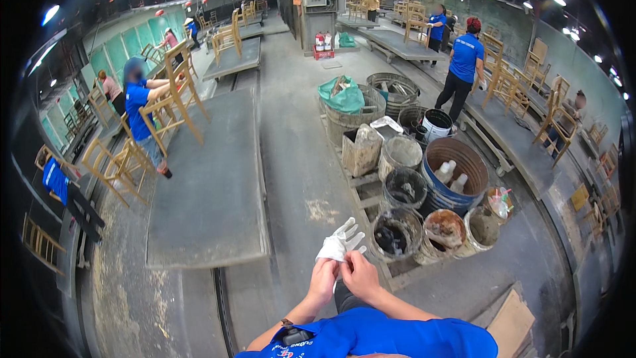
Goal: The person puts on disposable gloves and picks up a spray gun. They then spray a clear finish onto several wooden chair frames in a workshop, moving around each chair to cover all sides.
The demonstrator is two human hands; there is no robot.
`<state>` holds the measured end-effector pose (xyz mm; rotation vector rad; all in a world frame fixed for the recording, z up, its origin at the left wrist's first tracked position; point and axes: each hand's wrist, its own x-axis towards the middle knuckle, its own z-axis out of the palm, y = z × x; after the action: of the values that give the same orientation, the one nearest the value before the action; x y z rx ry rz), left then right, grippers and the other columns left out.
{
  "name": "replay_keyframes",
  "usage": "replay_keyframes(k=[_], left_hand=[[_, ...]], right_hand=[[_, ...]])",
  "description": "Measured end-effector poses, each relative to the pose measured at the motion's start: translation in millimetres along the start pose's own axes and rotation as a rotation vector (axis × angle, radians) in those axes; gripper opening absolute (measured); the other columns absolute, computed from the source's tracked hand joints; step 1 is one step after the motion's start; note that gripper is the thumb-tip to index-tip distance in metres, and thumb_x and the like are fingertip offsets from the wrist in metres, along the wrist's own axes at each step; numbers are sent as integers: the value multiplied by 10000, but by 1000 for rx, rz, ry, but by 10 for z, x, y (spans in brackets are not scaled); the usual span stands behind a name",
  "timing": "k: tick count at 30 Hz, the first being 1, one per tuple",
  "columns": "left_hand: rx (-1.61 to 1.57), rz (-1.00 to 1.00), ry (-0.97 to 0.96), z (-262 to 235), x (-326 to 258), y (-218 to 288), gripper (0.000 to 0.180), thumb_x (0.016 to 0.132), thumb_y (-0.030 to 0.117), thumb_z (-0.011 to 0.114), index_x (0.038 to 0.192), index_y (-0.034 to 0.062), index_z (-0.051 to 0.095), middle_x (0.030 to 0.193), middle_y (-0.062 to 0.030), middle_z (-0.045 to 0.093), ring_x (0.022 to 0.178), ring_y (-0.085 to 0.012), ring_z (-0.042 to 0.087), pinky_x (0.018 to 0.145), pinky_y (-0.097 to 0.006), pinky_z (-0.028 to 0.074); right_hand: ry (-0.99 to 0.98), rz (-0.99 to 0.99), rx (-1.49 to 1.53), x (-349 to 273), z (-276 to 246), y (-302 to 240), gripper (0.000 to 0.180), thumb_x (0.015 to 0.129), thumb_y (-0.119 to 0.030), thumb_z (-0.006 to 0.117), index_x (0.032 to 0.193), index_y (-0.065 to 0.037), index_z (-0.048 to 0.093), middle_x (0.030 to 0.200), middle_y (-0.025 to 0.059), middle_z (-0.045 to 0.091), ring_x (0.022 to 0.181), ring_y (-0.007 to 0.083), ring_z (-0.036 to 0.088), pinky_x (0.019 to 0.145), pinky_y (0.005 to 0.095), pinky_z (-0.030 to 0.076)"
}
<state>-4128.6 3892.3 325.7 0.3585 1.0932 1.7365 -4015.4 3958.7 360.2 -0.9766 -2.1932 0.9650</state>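
Both bare hands meet low in the centre of the head view, above the person's blue shirt. The left hand has its grip closed on the cuff end of a white glove, and the right hand pinches the same cuff from the other side; the two hands touch or nearly touch at the glove. The glove points up and away from the hands, its empty fingers spread and held in the air over the concrete floor. Just to the right of the glove, a group of buckets and drums stands on a low pallet: a dark bucket sits nearest the glove, a rust-stained bucket is beside it, and a large blue drum holding pale bottles stands behind them. A green sack tops a barrel farther back. To the left of the hands, a long grey surface runs away from the camera. At its far left edge, another person in a blue shirt holds a wooden chair frame that rests on that surface. Farther right, a third person in blue stands at another long surface with more chair frames.
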Motion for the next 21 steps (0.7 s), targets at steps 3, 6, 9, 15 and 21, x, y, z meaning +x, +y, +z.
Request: replay_keyframes(k=[3,6,9,15,21], left_hand=[[-67,110,91,-59,970,111,311,982,28,442,1231,-17,622,1071,-31,658,951,-105,610,838,-240,490],[58,204,40,-183,1829,427,267,1010,61,477,1217,-25,621,1063,-34,665,968,-105,615,849,-251,495],[249,106,187,-409,2501,917,340,1064,251,480,1231,-12,619,1124,-54,660,1045,-129,617,904,-283,499],[-158,75,303,-709,3663,1775,410,1065,347,419,1299,48,573,1232,-65,638,1151,-195,610,980,-342,490],[-266,352,269,-1486,5312,2394,372,971,93,614,1333,32,552,1164,-46,664,1028,-147,654,845,-297,545]], right_hand=[[26,-108,64,859,184,239,189,928,-173,614,1072,-54,584,959,154,686,850,370,682,700,467,543],[-5,-237,111,1805,319,268,153,941,-166,608,1060,-72,586,954,144,681,847,376,678,689,476,536],[-101,-354,135,2801,488,96,136,957,-163,593,1064,-84,572,964,150,664,836,382,669,676,490,523],[-318,-561,137,4510,1170,-94,139,954,-154,598,1054,-58,603,915,157,663,828,382,668,688,463,532],[-457,-549,204,6052,1934,-112,120,954,-161,605,1005,-53,603,901,167,656,816,381,662,688,462,524]])
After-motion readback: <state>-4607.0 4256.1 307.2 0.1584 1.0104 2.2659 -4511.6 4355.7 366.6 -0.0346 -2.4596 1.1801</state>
